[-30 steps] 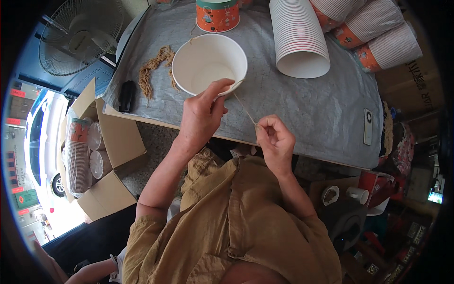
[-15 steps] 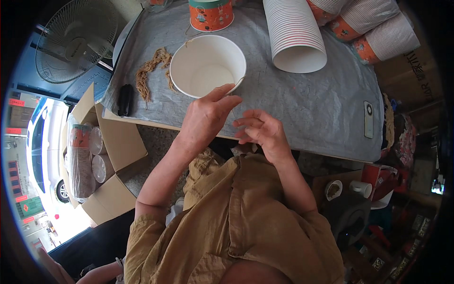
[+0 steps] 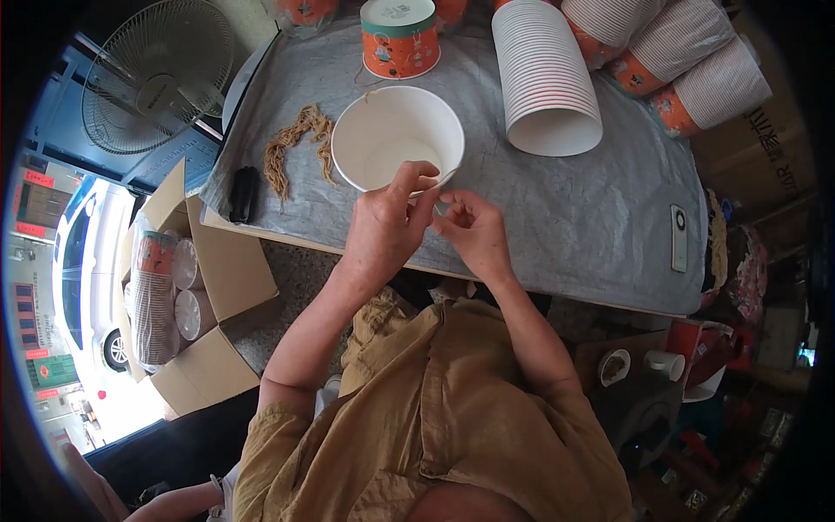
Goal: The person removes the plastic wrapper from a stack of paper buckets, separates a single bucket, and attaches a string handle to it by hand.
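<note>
A round white paper bucket (image 3: 383,130) stands mouth up near the table's front edge. My left hand (image 3: 387,217) is closed at its near right rim, the index finger bent over the edge and the thumb outside. A thin tan cord (image 3: 451,175) shows at the rim just above my fingers. Beside it my right hand (image 3: 474,230) pinches with thumb and forefinger, close to the left thumb, on what looks like the cord's end; the fingers partly hide it. A bunch of tan cords (image 3: 283,152) lies left of the bucket.
Behind stands an upside-down orange-and-green bucket (image 3: 400,52). A long nested stack of white buckets (image 3: 548,78) lies to the right, wrapped stacks (image 3: 718,91) beyond. A black object (image 3: 243,195) and pale flat bar (image 3: 678,237) lie near the edges. An open carton (image 3: 230,274) and fan (image 3: 156,91) are left.
My right hand has moved up and left to meet the left hand, its loosely spread fingers now pinched together at the rim. The whole view has shifted slightly.
</note>
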Motion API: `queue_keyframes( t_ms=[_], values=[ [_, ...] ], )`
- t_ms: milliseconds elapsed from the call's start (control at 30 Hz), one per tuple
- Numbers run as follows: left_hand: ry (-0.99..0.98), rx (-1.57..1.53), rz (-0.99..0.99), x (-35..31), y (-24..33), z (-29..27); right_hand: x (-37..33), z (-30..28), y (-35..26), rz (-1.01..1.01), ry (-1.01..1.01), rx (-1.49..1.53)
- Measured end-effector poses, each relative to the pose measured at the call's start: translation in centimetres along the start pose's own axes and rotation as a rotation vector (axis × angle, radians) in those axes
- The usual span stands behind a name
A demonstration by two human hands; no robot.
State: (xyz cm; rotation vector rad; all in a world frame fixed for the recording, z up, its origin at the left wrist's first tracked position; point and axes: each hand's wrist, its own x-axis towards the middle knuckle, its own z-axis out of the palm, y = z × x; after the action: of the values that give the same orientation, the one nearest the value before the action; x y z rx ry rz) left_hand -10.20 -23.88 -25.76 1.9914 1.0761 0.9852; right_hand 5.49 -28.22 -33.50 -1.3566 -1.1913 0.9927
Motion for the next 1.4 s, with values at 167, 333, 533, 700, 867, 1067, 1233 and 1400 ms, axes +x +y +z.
queue_keyframes(
  t_ms=[167, 333, 533, 700, 867, 1067, 1233, 1400],
  values=[
    [-0.018, -0.005, -0.044, 0.3, 0.6, -0.4, 0.3, 1.2, -0.8, -0.005, 0.078, -0.212],
    [-0.030, -0.005, -0.021, 0.6, 0.2, -0.7, 0.6, 1.3, 0.0, -0.005, 0.124, -0.149],
    [-0.043, -0.009, -0.024, 0.8, 0.0, -1.7, -2.5, 0.0, -0.6, -0.090, 0.073, -0.098],
    [-0.069, -0.036, -0.011, 1.0, 0.1, -2.6, -5.2, -1.8, -1.3, -0.177, 0.043, -0.129],
    [-0.114, -0.010, -0.016, 1.6, 0.2, -3.5, -6.7, -2.4, -2.6, -0.269, 0.068, -0.125],
    [-0.266, -0.009, -0.083, 2.8, 1.1, -5.0, -6.5, -2.7, -3.8, -0.343, 0.106, -0.175],
    [-0.321, 0.109, 0.000, 3.2, 0.0, -5.2, -5.1, -2.0, -5.0, -0.281, 0.121, -0.044],
    [-0.442, -0.047, -0.105, 3.8, 0.8, -5.7, -3.6, -1.6, -5.3, -0.198, 0.126, 0.132]
  ],
)
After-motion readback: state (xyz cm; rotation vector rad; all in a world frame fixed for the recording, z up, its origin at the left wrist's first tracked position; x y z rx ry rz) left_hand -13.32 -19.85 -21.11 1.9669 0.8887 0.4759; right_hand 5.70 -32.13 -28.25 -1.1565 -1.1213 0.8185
